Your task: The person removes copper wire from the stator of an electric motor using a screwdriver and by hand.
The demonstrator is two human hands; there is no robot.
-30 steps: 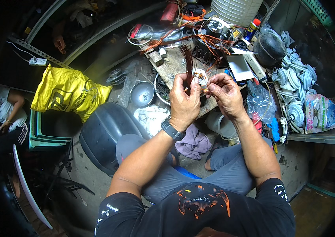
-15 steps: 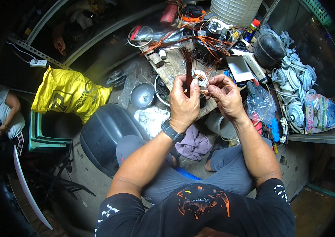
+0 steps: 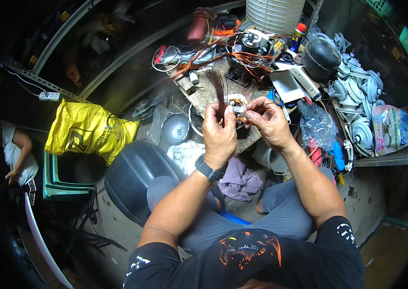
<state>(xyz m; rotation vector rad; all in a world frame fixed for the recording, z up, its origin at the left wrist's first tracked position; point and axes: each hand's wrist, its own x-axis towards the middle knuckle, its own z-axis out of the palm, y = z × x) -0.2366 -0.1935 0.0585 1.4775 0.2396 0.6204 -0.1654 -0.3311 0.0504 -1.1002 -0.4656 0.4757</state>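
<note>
My left hand (image 3: 219,139) is closed around a small motor stator (image 3: 235,103), a whitish ring with copper windings inside. A brush-like bundle of thin dark copper wires (image 3: 217,84) stands up between its thumb and fingers. At the stator's right side, my right hand (image 3: 270,123) is closed, thumb and forefinger pinching at thin copper wire (image 3: 240,119); the exact strand is too fine to make out. Both hands are over the near part of a worn wooden work board (image 3: 206,98).
Behind the hands lie orange-brown wires (image 3: 252,59), a motor housing (image 3: 251,41) and a spray can (image 3: 297,37). Scissors with blue handles (image 3: 275,98) lie right. Grey pulley-like parts (image 3: 358,91) are heaped further right. A metal bowl (image 3: 175,128) and yellow sack (image 3: 91,127) stand left. Another person's arm (image 3: 21,149) shows far left.
My right fingers have shifted slightly and now spread more above the pinch; the stator's ring shows more openly. The wires that stuck out by the right hand no longer show. The view has shifted slightly.
</note>
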